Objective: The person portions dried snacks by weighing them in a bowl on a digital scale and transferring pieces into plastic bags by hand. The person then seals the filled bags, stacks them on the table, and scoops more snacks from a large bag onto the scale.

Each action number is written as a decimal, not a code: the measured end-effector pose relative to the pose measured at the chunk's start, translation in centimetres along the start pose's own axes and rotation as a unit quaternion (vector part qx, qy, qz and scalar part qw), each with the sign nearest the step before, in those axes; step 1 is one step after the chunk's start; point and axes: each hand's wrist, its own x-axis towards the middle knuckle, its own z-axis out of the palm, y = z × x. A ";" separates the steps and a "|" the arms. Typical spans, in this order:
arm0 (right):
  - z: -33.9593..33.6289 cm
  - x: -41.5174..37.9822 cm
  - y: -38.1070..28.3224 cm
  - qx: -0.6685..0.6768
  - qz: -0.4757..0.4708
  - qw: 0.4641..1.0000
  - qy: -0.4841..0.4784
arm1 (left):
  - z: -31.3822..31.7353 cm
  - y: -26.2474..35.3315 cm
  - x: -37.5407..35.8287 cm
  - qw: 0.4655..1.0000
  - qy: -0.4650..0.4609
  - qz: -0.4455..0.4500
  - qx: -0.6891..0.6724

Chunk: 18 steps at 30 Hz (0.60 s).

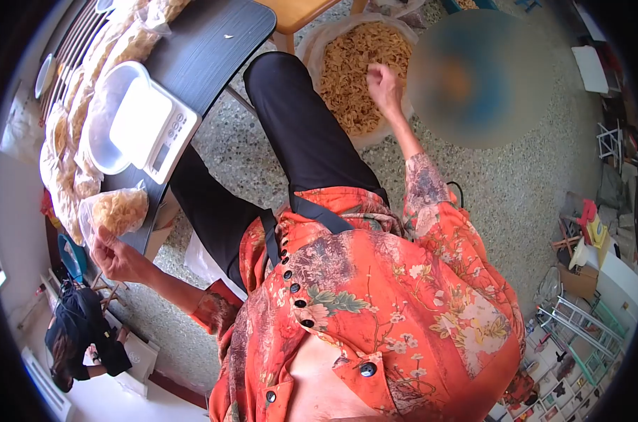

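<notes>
Clear plastic forms the small bag (116, 211) of pale fried snack pieces, held at the edge of the dark surface (206, 42) in the closed grip of the left hand (118, 259). The right hand (383, 84) reaches into the large sack (357, 74) of loose snack on the floor, fingers curled around a handful, as far as can be judged. A white scale (153, 130) carrying a clear tub (111, 105) stands beside a row of filled bags (87, 91). Many bags appear packed; the sack remains largely full, so much seems left.
</notes>
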 end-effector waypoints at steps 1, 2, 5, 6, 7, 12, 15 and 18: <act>0.8 -1.7 1.6 0.001 0.046 0.998 -0.040 | 0.0 0.4 -0.1 1.000 0.010 0.010 -0.012; 1.6 -3.0 3.0 0.002 0.091 0.993 -0.079 | 0.1 0.7 -0.2 1.000 0.008 0.012 -0.011; 5.2 -5.6 6.0 -0.021 0.126 0.985 -0.118 | 0.0 1.1 -0.5 0.999 0.042 0.000 -0.021; 6.1 -6.0 6.8 -0.018 0.129 0.984 -0.123 | 0.1 1.3 -0.6 0.999 0.040 0.003 -0.016; 6.7 -6.1 7.2 -0.025 0.106 0.986 -0.122 | 0.1 1.7 -0.7 0.999 0.046 -0.003 0.002; 7.4 -3.8 7.1 0.006 0.146 0.971 -0.189 | -0.5 1.8 -0.7 0.997 0.051 -0.047 -0.025; 9.7 -2.8 7.9 -0.032 0.113 0.982 -0.150 | -0.2 2.2 -1.0 0.997 0.053 -0.048 0.002; 12.5 -3.0 9.3 -0.060 0.108 0.986 -0.115 | -0.2 2.3 -1.1 0.997 0.057 -0.045 0.033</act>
